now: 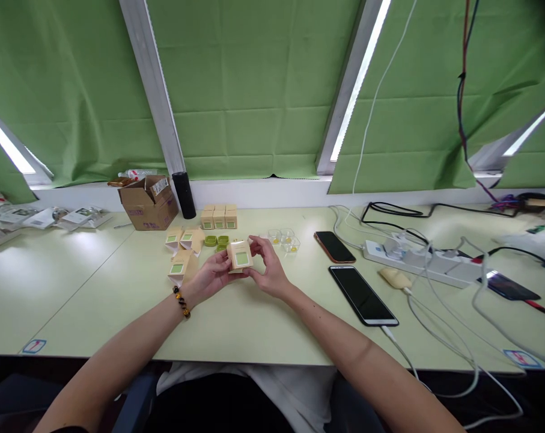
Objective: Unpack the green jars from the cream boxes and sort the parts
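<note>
Between my two hands is a small kraft cardboard box point(241, 255) with a pale green square on its front. My left hand point(212, 275) grips its left side and lower edge. The fingers and thumb of my right hand point(268, 268) pinch its right side. Just behind the box sit several small green containers point(217, 241), partly hidden by it. Similar kraft boxes point(183, 266) lie at the left, some with flaps standing open. A row of three closed boxes point(219, 217) stands farther back. Several small clear containers with yellow bits point(284, 238) rest to the right.
A brown carton point(148, 203) and a black cylinder point(184, 195) stand at the back left. Two phones point(363, 294) lie on the right, near a white power strip point(423, 264) with tangled cables. Bagged items point(51, 218) lie at far left.
</note>
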### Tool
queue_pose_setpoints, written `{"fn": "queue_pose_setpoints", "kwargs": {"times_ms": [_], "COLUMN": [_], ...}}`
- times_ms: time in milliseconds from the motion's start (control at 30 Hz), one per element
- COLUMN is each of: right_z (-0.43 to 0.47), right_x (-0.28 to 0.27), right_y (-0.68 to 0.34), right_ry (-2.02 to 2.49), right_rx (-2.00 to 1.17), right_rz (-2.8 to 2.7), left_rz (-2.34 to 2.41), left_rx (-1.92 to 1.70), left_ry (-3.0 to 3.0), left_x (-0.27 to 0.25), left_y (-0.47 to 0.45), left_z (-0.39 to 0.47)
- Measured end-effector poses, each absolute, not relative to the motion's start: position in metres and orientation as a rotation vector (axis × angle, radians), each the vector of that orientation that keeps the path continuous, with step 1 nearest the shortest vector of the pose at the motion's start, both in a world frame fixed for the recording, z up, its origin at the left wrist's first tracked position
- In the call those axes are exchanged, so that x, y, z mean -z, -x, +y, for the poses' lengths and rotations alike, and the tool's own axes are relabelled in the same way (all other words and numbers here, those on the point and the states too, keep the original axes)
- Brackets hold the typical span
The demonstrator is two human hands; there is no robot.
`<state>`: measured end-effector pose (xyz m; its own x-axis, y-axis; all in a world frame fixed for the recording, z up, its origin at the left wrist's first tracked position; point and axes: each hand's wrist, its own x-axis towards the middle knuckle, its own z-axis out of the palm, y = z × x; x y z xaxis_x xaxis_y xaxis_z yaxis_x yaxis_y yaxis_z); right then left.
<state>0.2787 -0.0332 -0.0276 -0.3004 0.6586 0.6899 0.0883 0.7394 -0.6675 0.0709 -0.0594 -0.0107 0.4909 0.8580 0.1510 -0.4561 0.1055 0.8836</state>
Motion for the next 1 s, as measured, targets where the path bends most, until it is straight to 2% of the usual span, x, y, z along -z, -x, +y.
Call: {"fn": "queue_pose_setpoints", "kwargs": {"times_ms": [200,433,767,1000], "right_z": [-0.034,-0.027,-0.010,-0.007], "right_x": [0.027,0.030,0.047,0.052], "right_y": [-0.277,-0.277,-0.276,-0.274], "right_ry": [0.683,0.842,0.757,0.753], "right_rx": [-0.721,-0.877,-1.235,-1.266], "right_rz": [-1.832,-1.753,-1.505,-1.496], "left_rz": [0.669,1.129,1.043,1.117], "left_rx": [-1.152,-1.339,-1.357,-1.260], "left_ry": [-1.257,-1.531,-1.669,-1.775], "left_x": [0.011,0.023,0.031,0.032], "left_y": [-0.071,-0.078,-0.075,-0.077], "left_z": [-0.058,-0.052,-0.055,-0.061]}}
